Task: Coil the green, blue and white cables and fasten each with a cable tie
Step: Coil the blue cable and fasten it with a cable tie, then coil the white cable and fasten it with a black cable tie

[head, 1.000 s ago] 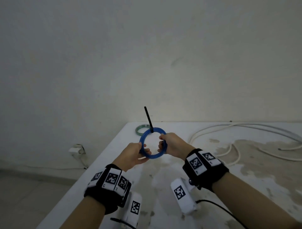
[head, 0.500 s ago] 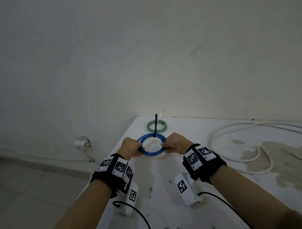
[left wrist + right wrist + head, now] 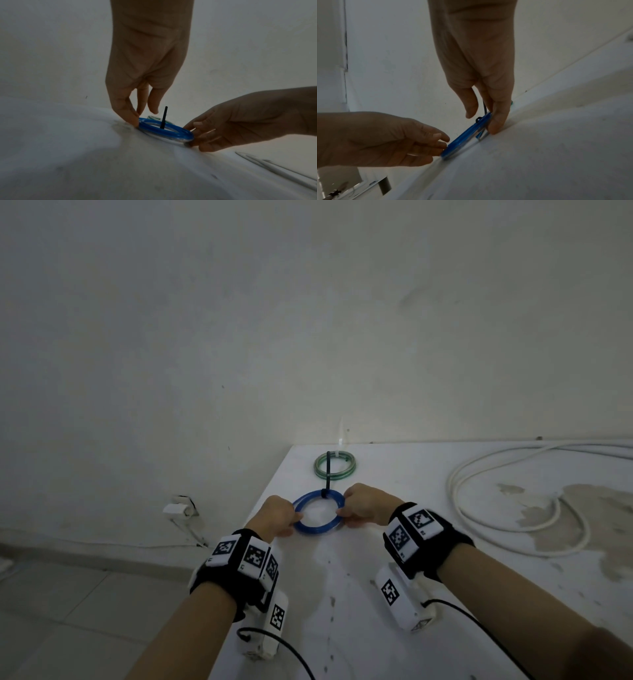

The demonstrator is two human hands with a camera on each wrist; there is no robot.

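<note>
The blue cable coil (image 3: 317, 529) lies almost flat on the white table (image 3: 359, 594), near its left edge. A black cable tie (image 3: 328, 474) is fastened at the coil's far side, with its tail sticking up. My left hand (image 3: 279, 515) pinches the coil's left rim and my right hand (image 3: 363, 505) pinches its right rim. In the left wrist view the blue coil (image 3: 180, 133) rests against the table between the left hand (image 3: 142, 117) and the right hand (image 3: 240, 121). Behind it lies the green coil (image 3: 349, 465), tied with a pale tie. The white cable (image 3: 479, 508) sprawls loose at the right.
The table's left edge (image 3: 260, 508) runs close beside my left hand, with tiled floor below. A wall stands right behind the table. A wall socket (image 3: 180, 508) sits low on the wall at the left. Stained patches mark the table at the right.
Both hands have brought the blue coil down from upright in the air to nearly flat on the table, just in front of the green coil.
</note>
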